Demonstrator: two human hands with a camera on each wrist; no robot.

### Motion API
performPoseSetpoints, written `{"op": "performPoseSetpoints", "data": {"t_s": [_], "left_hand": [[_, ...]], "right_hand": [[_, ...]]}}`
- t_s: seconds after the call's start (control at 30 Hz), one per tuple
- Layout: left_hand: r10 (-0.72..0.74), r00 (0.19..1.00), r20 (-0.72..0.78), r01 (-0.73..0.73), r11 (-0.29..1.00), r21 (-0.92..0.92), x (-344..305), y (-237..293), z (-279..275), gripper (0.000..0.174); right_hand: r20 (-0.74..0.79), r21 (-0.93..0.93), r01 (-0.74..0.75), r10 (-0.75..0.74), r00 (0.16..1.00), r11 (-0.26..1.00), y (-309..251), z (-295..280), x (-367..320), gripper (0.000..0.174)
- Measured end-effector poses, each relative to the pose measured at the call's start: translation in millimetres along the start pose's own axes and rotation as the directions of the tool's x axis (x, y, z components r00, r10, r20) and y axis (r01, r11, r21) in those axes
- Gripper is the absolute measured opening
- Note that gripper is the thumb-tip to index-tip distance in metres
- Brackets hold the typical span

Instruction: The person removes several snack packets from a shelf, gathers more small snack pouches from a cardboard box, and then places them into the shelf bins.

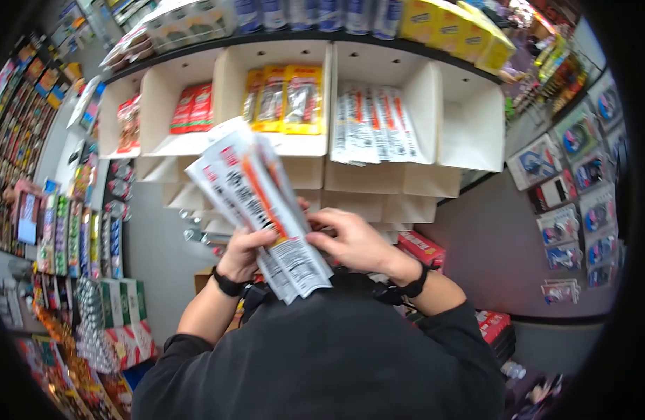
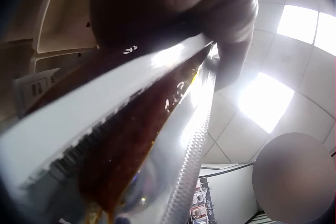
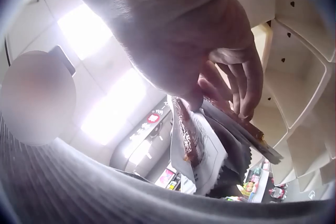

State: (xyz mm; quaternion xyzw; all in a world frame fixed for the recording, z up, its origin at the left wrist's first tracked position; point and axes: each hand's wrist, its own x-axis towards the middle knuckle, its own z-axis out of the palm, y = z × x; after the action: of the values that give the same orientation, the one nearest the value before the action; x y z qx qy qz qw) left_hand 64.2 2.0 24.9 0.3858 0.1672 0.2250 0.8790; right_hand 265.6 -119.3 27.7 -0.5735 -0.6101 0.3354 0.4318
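Several long white packets with orange stripes (image 1: 256, 199) are fanned in front of the chest in the head view. The left hand (image 1: 243, 253) grips them near their lower part, thumb on the printed face. At their right edge the right hand (image 1: 354, 241) pinches the packets between thumb and fingers. Close up in the left wrist view, a clear-sided packet with reddish-brown content (image 2: 142, 134) hangs under the left hand (image 2: 178, 8). The right wrist view has the right hand (image 3: 199, 45) with fingers curled on the packets' edges (image 3: 210, 134).
Ahead stands a cream shelf of bins (image 1: 469, 133) holding red packets (image 1: 192, 108), yellow packets (image 1: 301, 98) and similar white packets (image 1: 375, 126). Yellow boxes (image 1: 452, 28) and blue cans (image 1: 301, 14) line its top. Hanging packs (image 1: 560, 189) are at the right, snack racks (image 1: 81, 238) at the left.
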Motion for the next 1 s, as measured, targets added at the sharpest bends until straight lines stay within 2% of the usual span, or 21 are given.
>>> {"op": "performPoseSetpoints", "data": {"t_s": [0.07, 0.17, 0.2, 0.23, 0.27, 0.33, 0.37, 0.47, 0.6, 0.7, 0.8, 0.93, 0.97, 1.0], "left_hand": [[-0.018, 0.997, 0.079, 0.026, 0.994, -0.105, 5.1, -5.6, -13.8, 0.082], [0.001, 1.0, 0.013, -0.001, 0.998, -0.056, 4.6, -4.3, -3.6, 0.082], [0.005, 1.0, 0.011, -0.004, 0.998, -0.057, 4.5, -8.4, -10.5, 0.082], [0.009, 1.0, -0.001, -0.009, 0.999, -0.053, 5.3, -14.5, -21.6, 0.079], [0.014, 1.0, -0.014, -0.015, 0.999, -0.049, 4.7, -19.9, -30.9, 0.075], [0.002, 1.0, -0.019, -0.004, 0.996, -0.084, 0.0, -17.4, -30.9, 0.072], [-0.014, 1.0, -0.021, 0.011, 0.993, -0.119, -2.3, -17.0, -30.4, 0.069], [0.006, 1.0, -0.015, -0.008, 0.99, -0.138, -2.7, -16.6, -30.2, 0.069], [0.024, 1.0, -0.016, -0.026, 0.991, -0.135, -3.1, -18.5, -33.1, 0.066], [0.031, 0.998, -0.051, -0.038, 0.988, -0.147, -4.6, -23.3, -42.8, 0.064], [0.044, 0.997, -0.057, -0.053, 0.984, -0.17, -5.1, -25.4, -43.6, 0.064], [0.075, 0.995, -0.057, -0.086, 0.972, -0.22, -7.3, -26.2, -51.9, 0.058], [0.078, 0.995, -0.063, -0.09, 0.971, -0.222, -9.3, -26.4, -58.4, 0.057], [0.082, 0.994, -0.07, -0.095, 0.97, -0.224, -10.3, -25.1, -61.0, 0.056]], "right_hand": [[0.093, 0.293, -0.222, 0.204, 0.975, 0.93, -10.5, -2.0, 0.7, 0.037], [0.068, 0.256, -0.193, 0.182, 0.981, 0.947, -12.3, -1.4, -0.6, 0.03], [0.046, 0.225, -0.192, 0.186, 0.981, 0.955, -12.9, -0.9, -2.2, 0.028], [-0.038, 0.199, -0.12, 0.13, 0.991, 0.973, -9.7, 4.5, -4.8, 0.024], [-0.036, 0.198, -0.119, 0.129, 0.991, 0.973, -11.7, 4.0, -6.5, 0.024], [-0.122, -0.025, -0.115, 0.111, 0.986, 0.993, -18.5, 2.1, -7.9, 0.022], [-0.162, -0.01, -0.1, 0.097, 0.982, 0.995, -19.3, 3.5, -7.3, 0.022], [-0.137, -0.022, -0.148, 0.144, 0.98, 0.989, -22.6, -1.1, -7.2, 0.022], [-0.136, -0.007, -0.123, 0.121, 0.983, 0.992, -12.2, -0.2, -6.6, 0.024], [-0.234, 0.092, -0.057, 0.077, 0.969, 0.994, -6.7, -0.6, -5.3, 0.03], [-0.183, 0.01, -0.083, 0.083, 0.98, 0.997, -15.3, -10.2, -7.8, 0.033], [-0.272, 0.162, -0.002, 0.047, 0.961, 0.987, -19.6, -12.3, -11.3, 0.035], [-0.299, 0.226, -0.007, 0.076, 0.951, 0.974, -19.5, -15.6, -13.2, 0.036], [-0.286, 0.361, -0.054, 0.166, 0.944, 0.931, -16.4, -23.3, -15.0, 0.035]]}}
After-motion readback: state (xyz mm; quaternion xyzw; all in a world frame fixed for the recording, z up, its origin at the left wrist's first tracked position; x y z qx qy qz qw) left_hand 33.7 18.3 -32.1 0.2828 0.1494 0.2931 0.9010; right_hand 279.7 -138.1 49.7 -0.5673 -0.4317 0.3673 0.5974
